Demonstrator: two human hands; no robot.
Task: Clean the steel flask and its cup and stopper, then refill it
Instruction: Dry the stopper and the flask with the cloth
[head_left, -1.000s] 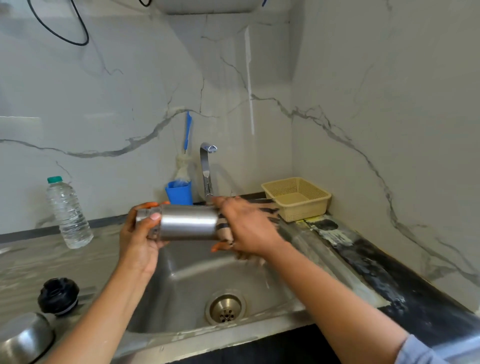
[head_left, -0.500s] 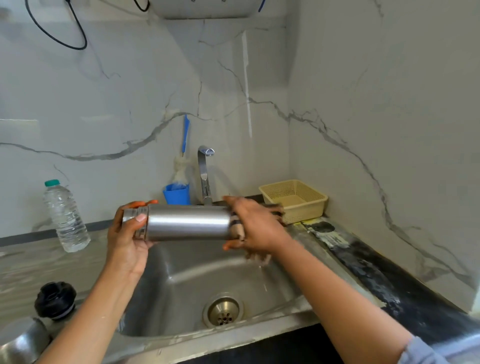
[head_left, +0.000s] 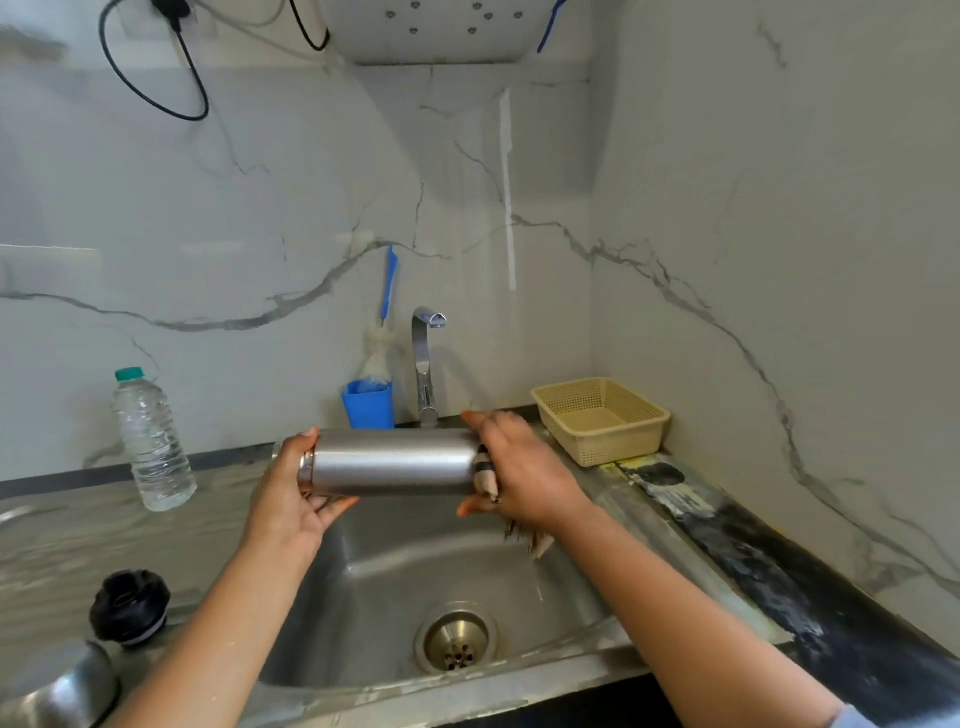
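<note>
Head view: the steel flask (head_left: 389, 461) lies level above the sink (head_left: 363, 587), its long axis running left to right, in front of the tap (head_left: 423, 358) and below its spout. The hands are apart, one clamped on each end. The left hand (head_left: 291, 499) grips the narrower neck end, thumb over the top and fingers beneath. The right hand (head_left: 519, 467) wraps the base end with a striped cloth (head_left: 484, 470) pressed between palm and steel; whether the cloth covers the whole base is hidden.

The wiping probably turns on this: the flask's bare length stretches leftward from the right hand, so the cloth can slide along that axis toward the left hand or twist round the base.

The basin is open below, and the tap stands just behind. The basket (head_left: 602, 421) sits near the right hand, on the surface (head_left: 78, 530). The black stopper (head_left: 130, 605) and steel cup (head_left: 57, 686) wait at near left, well apart from the flask; the water bottle (head_left: 150, 441) stands further back.
</note>
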